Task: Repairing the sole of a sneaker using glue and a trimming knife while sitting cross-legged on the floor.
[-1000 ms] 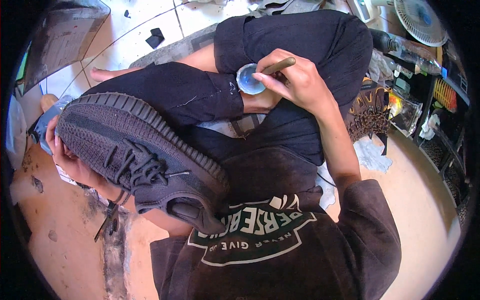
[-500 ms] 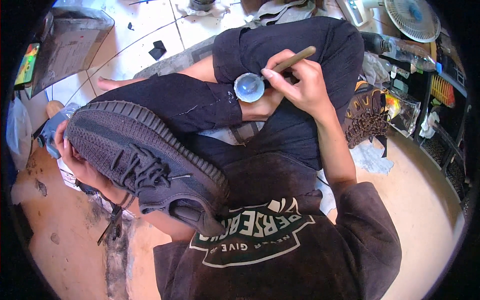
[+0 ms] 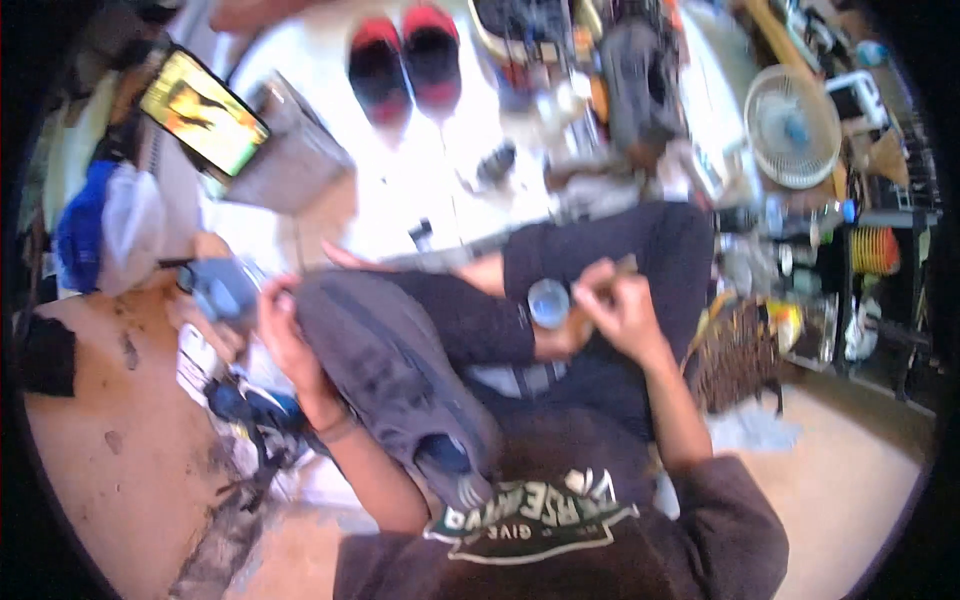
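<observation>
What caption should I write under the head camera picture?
Left hand against a dark sneaker, right hand holding a brownish handle beside a small bluish cup, red-and-black shoes beyond.

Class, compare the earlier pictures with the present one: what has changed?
The view has tilted up, bringing in red-and-black shoes and shifting the scene lower. The dark shoe appears steeper in the picture, its toe swung rightward. Nothing was visibly let go: the left hand still holds it, the right hand the stick, near the blue-tinted cup.

A glossy white tiled floor (image 3: pixel 385 185) carried a pair of red-and-black shoes (image 3: pixel 436 78) at the frame's upper centre; below them on it lay a small, flat black scrap (image 3: pixel 420 236).
</observation>
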The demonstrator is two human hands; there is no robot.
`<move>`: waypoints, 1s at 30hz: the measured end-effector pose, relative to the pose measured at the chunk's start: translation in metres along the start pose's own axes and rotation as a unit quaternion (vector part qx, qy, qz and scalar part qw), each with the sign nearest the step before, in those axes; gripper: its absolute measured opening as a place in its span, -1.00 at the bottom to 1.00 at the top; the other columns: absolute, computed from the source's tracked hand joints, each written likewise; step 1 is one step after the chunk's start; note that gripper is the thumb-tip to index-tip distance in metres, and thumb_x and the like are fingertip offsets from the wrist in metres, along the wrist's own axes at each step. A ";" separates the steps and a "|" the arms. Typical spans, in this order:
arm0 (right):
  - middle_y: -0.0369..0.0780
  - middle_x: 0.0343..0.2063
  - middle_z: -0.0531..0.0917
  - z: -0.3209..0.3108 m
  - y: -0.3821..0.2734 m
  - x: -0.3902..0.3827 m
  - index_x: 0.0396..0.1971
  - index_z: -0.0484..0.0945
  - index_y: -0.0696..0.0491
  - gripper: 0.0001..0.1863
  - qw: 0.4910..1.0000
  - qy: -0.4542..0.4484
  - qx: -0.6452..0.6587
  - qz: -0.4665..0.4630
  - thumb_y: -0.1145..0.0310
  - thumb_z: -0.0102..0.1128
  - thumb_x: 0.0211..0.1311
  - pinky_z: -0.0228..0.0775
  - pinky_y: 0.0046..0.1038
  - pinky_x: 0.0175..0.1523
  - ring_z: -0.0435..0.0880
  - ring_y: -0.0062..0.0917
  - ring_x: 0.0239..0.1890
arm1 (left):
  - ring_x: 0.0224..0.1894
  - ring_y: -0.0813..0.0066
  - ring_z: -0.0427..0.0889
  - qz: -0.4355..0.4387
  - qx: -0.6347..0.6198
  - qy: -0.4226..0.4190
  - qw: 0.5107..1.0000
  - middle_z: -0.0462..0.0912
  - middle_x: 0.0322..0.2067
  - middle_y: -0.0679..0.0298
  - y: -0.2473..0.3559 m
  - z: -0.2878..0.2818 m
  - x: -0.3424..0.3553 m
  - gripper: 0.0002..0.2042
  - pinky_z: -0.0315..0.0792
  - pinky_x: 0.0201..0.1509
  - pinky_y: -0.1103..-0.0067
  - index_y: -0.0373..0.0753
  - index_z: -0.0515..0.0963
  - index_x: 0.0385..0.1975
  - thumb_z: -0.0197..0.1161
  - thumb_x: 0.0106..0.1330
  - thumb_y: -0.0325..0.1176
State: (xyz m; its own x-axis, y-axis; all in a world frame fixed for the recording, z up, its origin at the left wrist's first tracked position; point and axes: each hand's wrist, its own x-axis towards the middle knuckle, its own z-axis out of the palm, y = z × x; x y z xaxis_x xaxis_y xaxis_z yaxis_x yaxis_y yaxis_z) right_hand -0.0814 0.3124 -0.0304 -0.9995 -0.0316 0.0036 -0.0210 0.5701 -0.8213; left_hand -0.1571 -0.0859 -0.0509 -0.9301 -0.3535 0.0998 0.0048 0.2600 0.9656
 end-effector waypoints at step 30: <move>-0.09 -0.47 0.63 0.012 0.002 -0.003 -0.43 0.55 0.19 -0.86 0.997 0.007 -0.029 -0.076 0.44 0.29 0.18 0.49 -0.35 -0.31 0.67 -0.26 -0.43 | -0.12 0.47 0.57 -0.036 -0.208 -0.074 0.975 0.59 -0.22 0.21 0.030 0.018 -0.003 -0.82 0.41 0.08 0.58 -0.40 0.47 -0.17 -0.01 0.37 -0.46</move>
State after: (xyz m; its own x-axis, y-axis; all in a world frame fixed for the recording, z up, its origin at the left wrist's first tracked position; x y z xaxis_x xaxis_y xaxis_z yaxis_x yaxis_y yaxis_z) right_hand -0.0783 0.3040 -0.0388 -0.9847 -0.1099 0.1350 -0.1741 0.6056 -0.7765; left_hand -0.1603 -0.0607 -0.0267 -0.9762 -0.2159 0.0217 0.0567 -0.1576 0.9859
